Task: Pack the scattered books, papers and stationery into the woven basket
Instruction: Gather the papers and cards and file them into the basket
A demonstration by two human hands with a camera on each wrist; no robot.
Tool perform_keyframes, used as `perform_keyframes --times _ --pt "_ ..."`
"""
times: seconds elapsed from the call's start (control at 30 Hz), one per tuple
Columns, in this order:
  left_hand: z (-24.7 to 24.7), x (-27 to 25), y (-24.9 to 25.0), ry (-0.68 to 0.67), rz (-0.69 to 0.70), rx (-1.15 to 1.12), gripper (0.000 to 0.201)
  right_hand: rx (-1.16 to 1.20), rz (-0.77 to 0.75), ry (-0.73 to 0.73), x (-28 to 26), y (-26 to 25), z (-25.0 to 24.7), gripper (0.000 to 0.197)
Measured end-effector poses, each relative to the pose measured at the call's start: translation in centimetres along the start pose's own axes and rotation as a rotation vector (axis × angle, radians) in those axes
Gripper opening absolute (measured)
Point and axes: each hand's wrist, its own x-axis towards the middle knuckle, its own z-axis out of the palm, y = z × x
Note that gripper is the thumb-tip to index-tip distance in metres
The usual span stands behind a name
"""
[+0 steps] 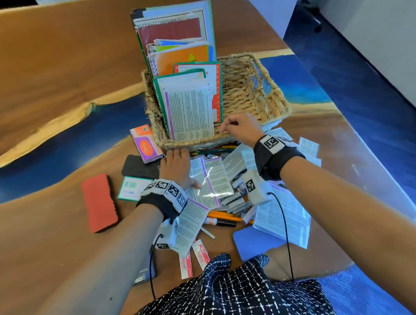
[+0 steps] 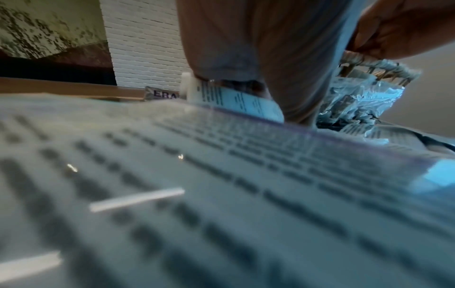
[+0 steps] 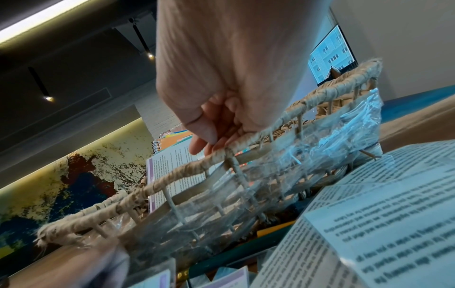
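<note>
Wooden table: right hand (curled grip) touches woven basket rim.

Head view looks down and forward over the basket; left wrist view skims low, very near the papers; right wrist view looks up along the basket's rim, which both wrist views share.

Rough woven straw basket; glossy wood-and-resin table.
</note>
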Motion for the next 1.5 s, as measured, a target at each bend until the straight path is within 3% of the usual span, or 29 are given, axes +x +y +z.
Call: perform_keyframes --times 0.07,0.27,0.4,0.6,0.73,0.8,0.97,1.07,1.13,1.27,1.37,1.43,1.5 --pt "-0.1 0.0 0.1 0.058 0.036 -0.04 0.085 0.0 -0.006 -0.005 0.0 0.0 0.0 0.025" --pt "-3.3 -0.4 1.6 0.094 0.288 -0.128 0.008 0.103 0.029 -0.055 0.2 -0.2 -0.3 0.032" --pt "-8.0 0.7 2.3 0.265 0.346 -0.264 0.013 0.228 0.017 -0.108 0.3 -0.6 -0.6 0.03" --pt "-12.8 4.1 0.9 0.51 0.342 -0.393 0.014 0.615 0.048 -0.112 0.6 -1.5 -0.9 0.051" --pt "-13.5 5.4 0.3 0.614 0.319 -0.458 0.01 0.629 0.013 -0.113 1.2 -2.0 -1.0 0.012" --pt "-13.5 5.7 0.0 0.696 0.312 -0.471 0.01 0.635 -0.028 -0.085 1.6 -2.5 -0.9 0.02" --pt "-12.7 6.3 -1.2 0.795 0.014 -0.484 0.056 0.704 -0.001 0.102 3.2 -3.7 0.4 0.024" --pt "-11.4 6.6 -2.4 0.829 -0.042 -0.598 0.056 0.659 0.058 0.186 4.4 -3.9 1.3 0.024" --pt "-10.6 6.8 -3.1 0.758 -0.057 -0.655 0.048 0.534 0.093 0.207 5.1 -3.8 2.1 0.015" --pt "-9.2 7.6 -3.7 0.321 -0.068 -0.605 0.006 0.269 0.175 0.2 5.9 -3.2 3.8 0.012" --pt "-7.7 8.5 -3.4 0.016 0.034 -0.35 0.017 0.191 0.231 0.184 6.2 -2.9 4.2 0.009" --pt "-6.8 9.0 -2.9 -0.085 0.059 -0.246 0.019 0.116 0.241 0.191 6.5 -2.9 4.4 0.004" --pt "-6.1 9.6 -2.3 -0.147 0.067 -0.177 0.023 0.056 0.25 0.202 6.8 -2.6 4.5 0.013"
